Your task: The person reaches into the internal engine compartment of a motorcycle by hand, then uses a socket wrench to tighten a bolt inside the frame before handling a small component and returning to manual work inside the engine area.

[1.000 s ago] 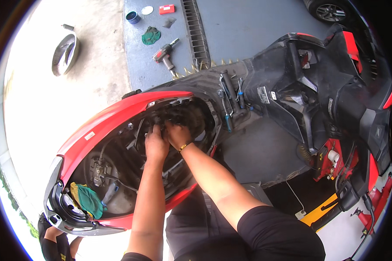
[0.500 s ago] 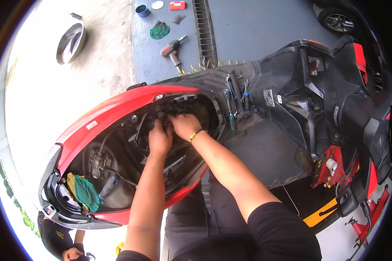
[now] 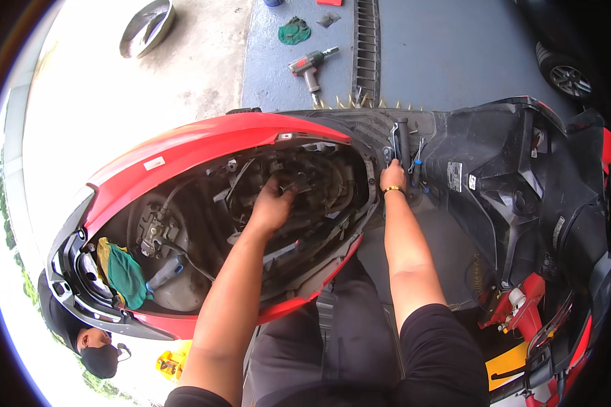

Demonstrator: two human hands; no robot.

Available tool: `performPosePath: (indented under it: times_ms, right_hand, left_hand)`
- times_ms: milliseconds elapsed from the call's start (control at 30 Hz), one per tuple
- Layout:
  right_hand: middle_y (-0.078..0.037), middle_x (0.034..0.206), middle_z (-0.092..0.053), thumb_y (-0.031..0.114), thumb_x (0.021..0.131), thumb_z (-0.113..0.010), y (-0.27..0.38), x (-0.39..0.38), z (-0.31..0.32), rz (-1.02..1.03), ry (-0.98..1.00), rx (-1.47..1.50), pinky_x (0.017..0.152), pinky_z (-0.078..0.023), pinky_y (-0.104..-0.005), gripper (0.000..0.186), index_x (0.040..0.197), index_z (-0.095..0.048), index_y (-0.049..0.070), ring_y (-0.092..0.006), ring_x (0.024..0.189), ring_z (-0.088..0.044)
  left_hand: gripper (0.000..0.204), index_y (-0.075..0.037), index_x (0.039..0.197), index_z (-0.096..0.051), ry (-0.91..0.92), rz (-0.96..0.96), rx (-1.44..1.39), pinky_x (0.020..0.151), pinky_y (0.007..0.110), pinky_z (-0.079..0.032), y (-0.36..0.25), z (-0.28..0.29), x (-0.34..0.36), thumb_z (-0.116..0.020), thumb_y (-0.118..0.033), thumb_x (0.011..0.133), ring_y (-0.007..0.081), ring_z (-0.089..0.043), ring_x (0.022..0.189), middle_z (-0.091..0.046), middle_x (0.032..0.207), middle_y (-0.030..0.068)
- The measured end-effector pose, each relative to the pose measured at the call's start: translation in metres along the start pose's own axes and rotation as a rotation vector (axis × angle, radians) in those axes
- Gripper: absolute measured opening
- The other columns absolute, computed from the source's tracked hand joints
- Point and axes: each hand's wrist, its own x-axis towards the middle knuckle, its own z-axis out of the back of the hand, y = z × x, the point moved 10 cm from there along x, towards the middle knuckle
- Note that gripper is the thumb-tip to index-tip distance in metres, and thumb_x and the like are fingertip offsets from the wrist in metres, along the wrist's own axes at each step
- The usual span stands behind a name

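My left hand (image 3: pixel 277 202) is inside the open body of a red scooter (image 3: pixel 217 129), fingers curled at dark engine parts (image 3: pixel 312 183); what they hold is too dark to make out. My right hand (image 3: pixel 393 176) is closed on a hand tool among the wrenches (image 3: pixel 396 139) and blue-handled tools (image 3: pixel 417 171) lying on the black footboard (image 3: pixel 428 217). Near the rear of the opening lie a green and yellow cloth (image 3: pixel 125 271) and a grey-and-blue handled tool (image 3: pixel 164 271).
An impact gun (image 3: pixel 307 68), green cloth (image 3: pixel 294 31) and metal basin (image 3: pixel 146 30) lie on the floor beyond, beside a drain grate (image 3: pixel 365 47). A car wheel (image 3: pixel 567 78) stands upper right; another person (image 3: pixel 95 353) is at lower left, red equipment (image 3: pixel 523 305) lower right.
My right hand has left the engine parts and moved right to the footboard tools. My left hand stays inside the body. The view has shifted, and the other person's head shows more.
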Motion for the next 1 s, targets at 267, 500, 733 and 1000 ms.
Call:
performPosePath:
  times_ms: [267,500,733,1000]
  right_hand:
    - [-0.030,0.098,-0.066,0.019,0.082,-0.061,-0.011,-0.019,0.054,0.070,-0.153,0.279,0.084,-0.049,-0.0536,0.030,0.106,-0.054,0.001,-0.0501,0.097,-0.061]
    - [0.005,0.071,-0.053,0.044,0.101,-0.052,0.089,-0.183,0.122,0.268,0.675,0.995,0.055,-0.035,-0.0204,0.041,0.094,-0.066,0.006,-0.0037,0.062,-0.044]
    - [0.001,0.075,-0.057,0.042,0.099,-0.058,0.147,-0.226,0.173,0.543,0.805,0.961,0.056,-0.036,-0.0204,0.043,0.093,-0.067,0.000,-0.0050,0.064,-0.045]
    - [-0.010,0.055,-0.052,0.052,0.091,-0.065,0.174,-0.215,0.187,0.885,0.439,0.518,0.053,-0.042,-0.0334,0.054,0.080,-0.068,-0.001,-0.0147,0.054,-0.047]
  left_hand:
    - [0.028,-0.004,0.112,-0.063,-0.016,-0.138,0.003,0.062,0.028,-0.045,-0.001,-0.011,0.002,-0.072,-0.010,0.086,0.0103,-0.054,0.068,-0.060,0.080,0.0009]
    - [0.030,-0.001,0.106,-0.060,-0.048,-0.786,0.431,0.077,0.043,-0.048,-0.094,-0.022,-0.058,-0.074,-0.011,0.082,0.0404,-0.059,0.090,-0.061,0.093,0.0169]
    - [0.022,-0.004,0.101,-0.055,0.164,-0.814,0.410,0.077,0.048,-0.049,-0.105,-0.051,-0.081,-0.068,-0.012,0.085,0.0424,-0.061,0.091,-0.063,0.095,0.0195]
    - [0.027,-0.004,0.094,-0.055,0.126,-0.722,0.447,0.067,0.047,-0.049,-0.101,-0.049,-0.081,-0.074,-0.016,0.077,0.0414,-0.063,0.080,-0.063,0.079,0.0178]
